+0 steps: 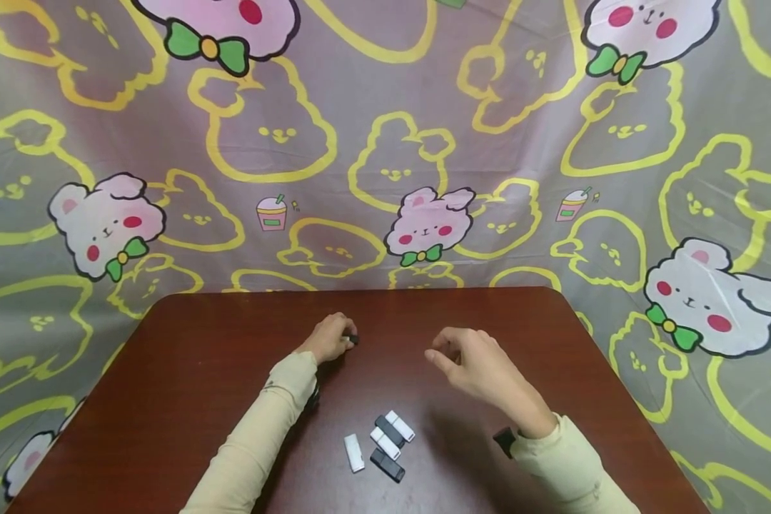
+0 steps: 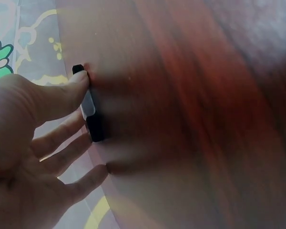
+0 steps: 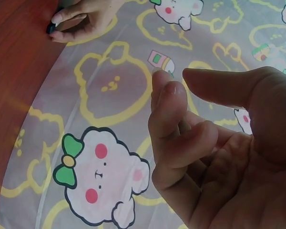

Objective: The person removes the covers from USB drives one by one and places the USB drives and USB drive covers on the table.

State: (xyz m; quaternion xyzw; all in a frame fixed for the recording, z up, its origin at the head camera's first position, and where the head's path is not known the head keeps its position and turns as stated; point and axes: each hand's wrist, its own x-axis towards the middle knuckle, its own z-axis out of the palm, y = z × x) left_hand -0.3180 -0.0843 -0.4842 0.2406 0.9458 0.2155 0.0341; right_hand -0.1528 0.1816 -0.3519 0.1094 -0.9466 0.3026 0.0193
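Note:
At the far middle of the table my left hand (image 1: 328, 338) pinches a small black USB stick (image 2: 96, 130) against the tabletop. A pale grey patch shows along its middle in the left wrist view, and the thumb covers part of it. My right hand (image 1: 480, 363) hovers over the table to the right, its fingers loosely bent with nothing between them. Nearer to me lie several USB sticks in a loose group. A black one (image 1: 387, 465) is in front, a white one (image 1: 354, 453) lies apart on the left, and a white one (image 1: 386, 443) sits beside another dark one (image 1: 390, 431).
The dark red-brown wooden table (image 1: 218, 335) has rounded far corners. Behind it and on both sides hangs a grey cloth (image 1: 334, 200) printed with cartoon animals. Dark bands sit at both wrists, partly under the pale sleeves.

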